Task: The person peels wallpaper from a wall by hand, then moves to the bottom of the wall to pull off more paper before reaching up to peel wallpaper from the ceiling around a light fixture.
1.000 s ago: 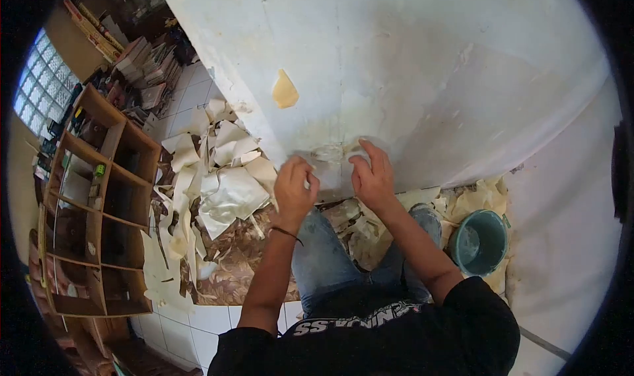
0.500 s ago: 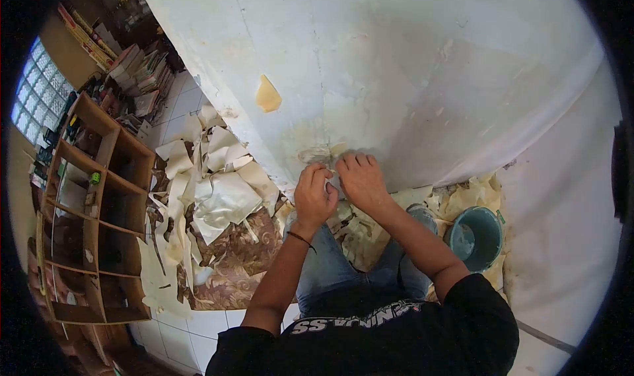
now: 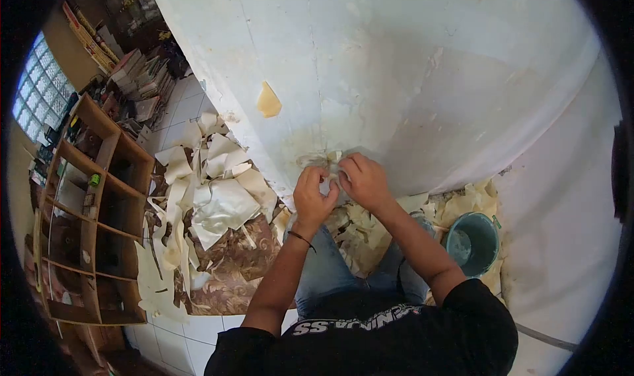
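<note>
Where the pale wall (image 3: 409,66) meets the floor (image 3: 173,340), a small paper remnant (image 3: 322,157) clings to the plaster, low down and just right of the wall's outer corner. Part of it appears lifted from the surface.

Left hand (image 3: 313,195): fingers curled, thumb and forefinger drawn close together directly below the remnant. The grip is narrow, but whether it has closed on the paper cannot be told.

Right hand (image 3: 365,181): knuckles bent, fingertips (image 3: 345,166) set against the wall at the remnant's right edge. This grip is also narrow and its closure is likewise unclear. The two hands are nearly touching.

Handling, as a judgement: the remnant looks thin, light and limp, and is probably damp or brittle. It is likely to tear rather than come away whole if pulled by a corner. The lifted edge is the sensible place to take hold, pinched close to the line where the paper is stuck to the wall.

Surroundings: a yellow patch (image 3: 267,101) sits higher on the wall. Stripped paper (image 3: 221,201) lies heaped on the floor to the left, with smaller scraps under the knees. A teal bucket (image 3: 473,243) stands to the right, and a wooden shelf unit (image 3: 89,211) at far left.
</note>
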Motion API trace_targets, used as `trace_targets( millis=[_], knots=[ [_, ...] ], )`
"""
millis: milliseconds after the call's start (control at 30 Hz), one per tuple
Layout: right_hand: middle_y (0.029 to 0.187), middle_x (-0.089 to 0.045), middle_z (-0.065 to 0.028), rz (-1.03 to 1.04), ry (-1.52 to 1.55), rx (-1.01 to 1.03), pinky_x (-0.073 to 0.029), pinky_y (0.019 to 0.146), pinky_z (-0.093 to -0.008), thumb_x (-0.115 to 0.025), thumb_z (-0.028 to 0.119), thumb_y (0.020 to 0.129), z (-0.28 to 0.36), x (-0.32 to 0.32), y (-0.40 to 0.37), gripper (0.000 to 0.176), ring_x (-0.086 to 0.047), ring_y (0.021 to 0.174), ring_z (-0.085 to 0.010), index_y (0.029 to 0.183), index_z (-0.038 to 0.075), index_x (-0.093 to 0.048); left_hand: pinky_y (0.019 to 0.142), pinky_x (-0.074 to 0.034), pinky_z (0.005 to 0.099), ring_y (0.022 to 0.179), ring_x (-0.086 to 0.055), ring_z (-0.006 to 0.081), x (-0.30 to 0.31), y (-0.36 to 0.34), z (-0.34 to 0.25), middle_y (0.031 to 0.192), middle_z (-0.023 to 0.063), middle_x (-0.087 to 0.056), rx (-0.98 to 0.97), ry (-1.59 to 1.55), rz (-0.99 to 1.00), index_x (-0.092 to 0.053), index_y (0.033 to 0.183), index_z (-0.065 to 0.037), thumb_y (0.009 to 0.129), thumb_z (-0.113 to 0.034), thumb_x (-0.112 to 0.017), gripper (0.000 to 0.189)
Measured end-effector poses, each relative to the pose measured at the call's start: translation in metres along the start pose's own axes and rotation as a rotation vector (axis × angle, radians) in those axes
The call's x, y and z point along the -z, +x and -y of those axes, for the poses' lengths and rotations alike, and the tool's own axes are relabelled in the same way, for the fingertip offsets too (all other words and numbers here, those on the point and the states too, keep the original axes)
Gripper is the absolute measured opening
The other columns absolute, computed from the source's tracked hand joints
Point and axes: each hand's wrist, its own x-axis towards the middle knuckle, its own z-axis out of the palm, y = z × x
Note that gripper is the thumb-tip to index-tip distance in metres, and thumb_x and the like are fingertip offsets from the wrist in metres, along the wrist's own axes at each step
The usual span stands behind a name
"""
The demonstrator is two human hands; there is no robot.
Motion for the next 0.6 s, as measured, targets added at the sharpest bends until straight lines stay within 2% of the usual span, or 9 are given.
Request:
trace_targets(
  millis=[67,200,300,400,467,600],
  knots=[
    [0.097,-0.063,-0.0048,-0.078,0.027,-0.032,-0.055,0.067,-0.0403,-0.078,0.012,0.078,-0.003,0.000,0.007,0.031,-0.066,0.079,-0.0257,0.108,0.010,-0.067,0.070,-0.053,0.0390,0.075,-0.061,0.0295,-0.002,-0.001,0.002,0.089,0.0112,-0.062,0.108,-0.071,0.025,-0.059,0.089,-0.004,0.081,-0.004,-0.073,0.017],
    [0.093,-0.062,-0.0036,-0.160,-0.006,-0.024,-0.054,0.067,-0.0389,-0.079,0.011,0.078,-0.004,-0.004,0.022,0.030,-0.066,0.082,-0.0242,0.105,0.011,-0.067,0.063,-0.051,0.0344,0.069,-0.058,0.0226,-0.008,-0.013,0.014,0.084,0.0101,-0.059,0.163,-0.024,0.085,-0.054,0.084,-0.002,0.085,-0.003,-0.073,0.019],
    [0.093,-0.062,-0.0029,-0.182,-0.056,0.023,-0.053,0.069,-0.0378,-0.077,0.010,0.079,-0.009,-0.011,0.022,0.023,-0.066,0.084,-0.0235,0.101,0.012,-0.068,0.063,-0.052,0.0335,0.070,-0.062,0.0208,-0.010,-0.020,0.011,0.090,0.0102,-0.063,0.244,-0.165,0.130,-0.058,0.090,-0.002,0.085,-0.002,-0.073,0.016],
    [0.094,-0.063,-0.0024,-0.181,-0.071,0.061,-0.053,0.071,-0.0380,-0.075,0.010,0.080,-0.014,-0.015,0.013,0.018,-0.067,0.087,-0.0234,0.097,0.012,-0.069,0.065,-0.054,0.0314,0.075,-0.066,0.0176,-0.011,-0.028,0.014,0.096,0.0099,-0.066,0.168,-0.125,0.137,-0.062,0.098,-0.002,0.087,-0.002,-0.072,0.016],
    [0.095,-0.063,-0.0023,-0.170,-0.054,0.073,-0.053,0.072,-0.0384,-0.074,0.010,0.080,-0.017,-0.014,0.005,0.016,-0.067,0.088,-0.0235,0.095,0.013,-0.070,0.067,-0.055,0.0307,0.080,-0.068,0.0157,-0.014,-0.035,0.022,0.100,0.0084,-0.067,0.264,-0.186,0.178,-0.064,0.108,-0.003,0.088,-0.003,-0.073,0.021],
    [0.096,-0.063,-0.0032,-0.066,-0.056,0.090,-0.053,0.073,-0.0400,-0.075,0.012,0.081,-0.023,-0.015,-0.014,0.019,-0.067,0.088,-0.0245,0.098,0.013,-0.069,0.068,-0.054,0.0335,0.074,-0.067,0.0184,-0.023,-0.038,0.026,0.096,0.0082,-0.069,0.352,-0.238,0.161,-0.065,0.105,-0.003,0.088,-0.008,-0.074,0.019]
  ],
)
